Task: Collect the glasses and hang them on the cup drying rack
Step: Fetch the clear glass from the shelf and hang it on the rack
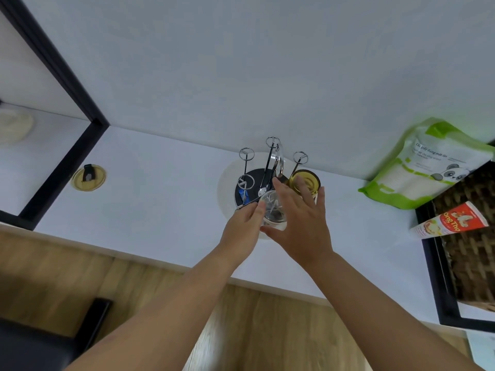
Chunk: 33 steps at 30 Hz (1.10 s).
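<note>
A chrome cup drying rack [270, 167] with ring-tipped prongs stands on a white round tray [227, 188] by the wall. A clear glass [273, 211] sits upside down over the rack's near prong. My left hand [241, 226] touches its left side with fingers curled on it. My right hand [302, 218] is spread around its right side, thumb under the rim. An amber glass [308, 180] hangs on the right prong, just behind my right fingers. The other prongs are bare.
The white counter [160, 199] meets a wood front below. A black frame post [67, 156] stands at left, with a round yellow lid [89, 178] beside it. A green-and-white pouch [428, 164], a red tube [452, 220] and a woven basket [471, 250] crowd the right.
</note>
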Motion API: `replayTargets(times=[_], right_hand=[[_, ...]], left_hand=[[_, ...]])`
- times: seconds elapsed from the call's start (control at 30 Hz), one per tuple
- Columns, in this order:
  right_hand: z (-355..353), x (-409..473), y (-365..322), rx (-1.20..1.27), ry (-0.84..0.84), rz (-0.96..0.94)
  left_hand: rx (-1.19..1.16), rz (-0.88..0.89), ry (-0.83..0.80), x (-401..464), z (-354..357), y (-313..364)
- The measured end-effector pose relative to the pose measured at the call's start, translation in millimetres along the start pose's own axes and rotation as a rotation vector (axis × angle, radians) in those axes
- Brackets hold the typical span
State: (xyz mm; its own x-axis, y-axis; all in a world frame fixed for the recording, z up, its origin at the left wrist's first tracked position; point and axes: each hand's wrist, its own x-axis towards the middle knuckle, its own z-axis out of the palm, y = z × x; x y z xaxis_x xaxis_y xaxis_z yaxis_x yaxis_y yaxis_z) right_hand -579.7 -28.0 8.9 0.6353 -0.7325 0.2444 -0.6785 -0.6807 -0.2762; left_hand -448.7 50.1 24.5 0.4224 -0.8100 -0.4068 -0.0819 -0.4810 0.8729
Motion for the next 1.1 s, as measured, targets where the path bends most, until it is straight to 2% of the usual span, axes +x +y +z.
replayTargets(times=[0.23,0.4,0.47,0.73,1.1], right_hand=[[-2.7,-6.0,2.6,-0.050,-0.030,-0.013],[-7.0,-7.1,12.3,-0.050,-0.043,-0.022],[-9.2,-8.0,17.0,-0.048,-0.041,-0.024],[-21.3,-6.3,37.7,-0.090,-0.098,0.006],[-20.6,2.7,45.4,-0.054,-0.126,0.092]], left_hand=[[0.056,0.054,0.004,-0.9,-12.4,-8.3],[0.101,0.215,0.387,13.2,-39.5,-12.8],[0.119,0.273,0.436,19.6,-45.1,-9.6],[0.321,0.405,0.206,24.8,-30.6,1.8],[0.346,0.402,0.152,17.7,-14.7,2.5]])
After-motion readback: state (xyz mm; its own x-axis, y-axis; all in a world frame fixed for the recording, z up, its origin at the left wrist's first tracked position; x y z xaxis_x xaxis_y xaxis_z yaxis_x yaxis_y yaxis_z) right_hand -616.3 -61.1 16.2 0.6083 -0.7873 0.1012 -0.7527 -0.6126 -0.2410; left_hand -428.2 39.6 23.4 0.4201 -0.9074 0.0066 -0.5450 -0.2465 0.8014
